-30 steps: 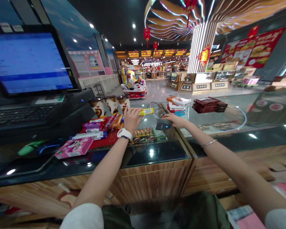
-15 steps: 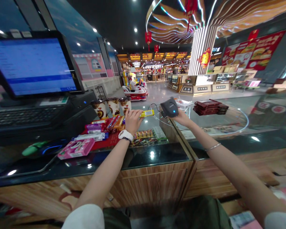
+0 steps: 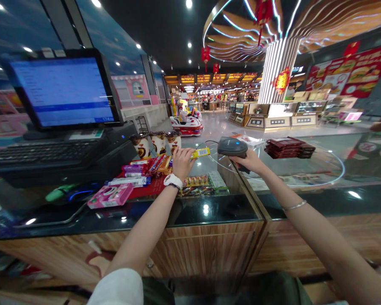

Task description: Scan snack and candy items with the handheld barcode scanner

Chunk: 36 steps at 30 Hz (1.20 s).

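My left hand point(image 3: 182, 163) grips a small yellow pack point(image 3: 201, 153), whose barcode faces up. Just right of it, my right hand point(image 3: 250, 162) is wrapped round a dark handheld scanner point(image 3: 231, 146) with a blue light on top; the scanner's head is apart from the pack. Left of my left hand lie wrapped snack bars point(image 3: 155, 165) on a red mat, with a pink box point(image 3: 111, 195) at the near-left end. Behind the bars stand three patterned cups point(image 3: 158, 143).
A monitor point(image 3: 63, 91) and keyboard point(image 3: 41, 156) occupy the left. A green object point(image 3: 59, 193) and a blue-lit mouse lie nearer. Dark red packets point(image 3: 288, 147) are stacked on the glass counter at right. Small items show beneath the glass.
The scanner in my right hand has turned from tilted to more level, its head pointing left. The view has shifted slightly left. My left hand still holds the yellow pack.
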Available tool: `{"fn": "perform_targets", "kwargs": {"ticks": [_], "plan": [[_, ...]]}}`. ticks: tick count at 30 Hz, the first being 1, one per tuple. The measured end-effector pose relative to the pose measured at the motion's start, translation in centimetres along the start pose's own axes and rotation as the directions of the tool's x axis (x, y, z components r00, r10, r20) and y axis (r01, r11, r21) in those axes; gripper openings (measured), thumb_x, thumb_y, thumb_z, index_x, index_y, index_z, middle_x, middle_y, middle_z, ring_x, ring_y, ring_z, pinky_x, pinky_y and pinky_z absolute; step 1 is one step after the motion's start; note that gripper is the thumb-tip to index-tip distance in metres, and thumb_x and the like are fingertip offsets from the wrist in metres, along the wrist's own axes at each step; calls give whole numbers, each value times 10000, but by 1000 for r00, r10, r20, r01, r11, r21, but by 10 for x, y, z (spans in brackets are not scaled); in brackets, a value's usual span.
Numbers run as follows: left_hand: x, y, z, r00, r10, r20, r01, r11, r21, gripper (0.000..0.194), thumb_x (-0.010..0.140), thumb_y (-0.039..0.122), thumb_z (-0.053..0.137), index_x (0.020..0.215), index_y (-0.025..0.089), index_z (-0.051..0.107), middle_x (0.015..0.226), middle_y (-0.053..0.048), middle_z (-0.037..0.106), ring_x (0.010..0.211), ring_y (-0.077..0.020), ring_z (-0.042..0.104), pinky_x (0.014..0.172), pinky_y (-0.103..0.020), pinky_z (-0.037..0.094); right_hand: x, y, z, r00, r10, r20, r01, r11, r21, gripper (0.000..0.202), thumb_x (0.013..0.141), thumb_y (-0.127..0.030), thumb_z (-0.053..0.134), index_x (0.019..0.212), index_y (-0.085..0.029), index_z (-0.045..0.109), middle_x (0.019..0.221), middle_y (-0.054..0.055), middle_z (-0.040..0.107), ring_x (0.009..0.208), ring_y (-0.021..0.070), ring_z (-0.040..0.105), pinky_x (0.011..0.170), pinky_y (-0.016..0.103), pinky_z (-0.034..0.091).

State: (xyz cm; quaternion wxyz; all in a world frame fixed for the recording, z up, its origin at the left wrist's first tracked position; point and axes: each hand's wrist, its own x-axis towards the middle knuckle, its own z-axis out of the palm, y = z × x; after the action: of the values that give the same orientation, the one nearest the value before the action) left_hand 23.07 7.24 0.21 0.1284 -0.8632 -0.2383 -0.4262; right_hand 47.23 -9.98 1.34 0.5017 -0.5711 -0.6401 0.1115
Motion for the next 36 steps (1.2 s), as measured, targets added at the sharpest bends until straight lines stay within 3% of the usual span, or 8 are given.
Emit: {"fn": "perform_targets", "kwargs": {"ticks": [5, 12, 16, 31, 36], "plan": [[-1, -4, 3, 1000, -16, 6, 16, 1000, -2, 277, 875, 235, 656, 1151, 249, 664, 1170, -65, 717, 1128, -270, 607, 1172, -497, 313, -2, -3, 12, 999, 33, -2, -33, 983, -180, 337, 774, -526, 649, 757, -191, 668, 503, -18, 613, 463, 170, 586, 507, 282, 487], [-3, -8, 6, 1000, -30, -6, 30, 999, 32, 244, 892, 222, 629, 1132, 240, 670, 1163, -68, 717, 1102, -265, 610, 1158, -490, 331, 0, 3, 25, 996, 10, -84, -40, 929, -369, 315, 774, -466, 674, 873, -172, 731, 749, 55, 745, 709, 257, 702, 650, 319, 525], [-3, -7, 4, 999, -43, 1, 43, 998, 43, 235, 895, 211, 620, 1121, 236, 676, 1162, -67, 720, 1106, -267, 612, 1156, -496, 338, -1, 4, 26, 996, 12, -90, -44, 929, -367, 295, 793, -440, 675, 914, -178, 735, 848, 87, 767, 803, 290, 717, 724, 354, 544], [-2, -7, 3, 999, -45, 10, 44, 999, 10, 265, 862, 227, 666, 1125, 257, 676, 1156, -69, 719, 1103, -282, 611, 1152, -519, 335, -2, 2, 25, 997, 25, -77, -52, 929, -367, 305, 818, -457, 665, 915, -177, 733, 844, 80, 767, 806, 281, 721, 705, 341, 546], [-2, -7, 4, 999, -37, 10, 36, 999, 18, 257, 873, 238, 657, 1129, 256, 669, 1162, -64, 715, 1106, -281, 607, 1153, -510, 327, -3, 2, 26, 995, 27, -92, -57, 937, -345, 359, 805, -467, 670, 1012, -177, 719, 921, 91, 770, 898, 315, 718, 786, 397, 558]]}}
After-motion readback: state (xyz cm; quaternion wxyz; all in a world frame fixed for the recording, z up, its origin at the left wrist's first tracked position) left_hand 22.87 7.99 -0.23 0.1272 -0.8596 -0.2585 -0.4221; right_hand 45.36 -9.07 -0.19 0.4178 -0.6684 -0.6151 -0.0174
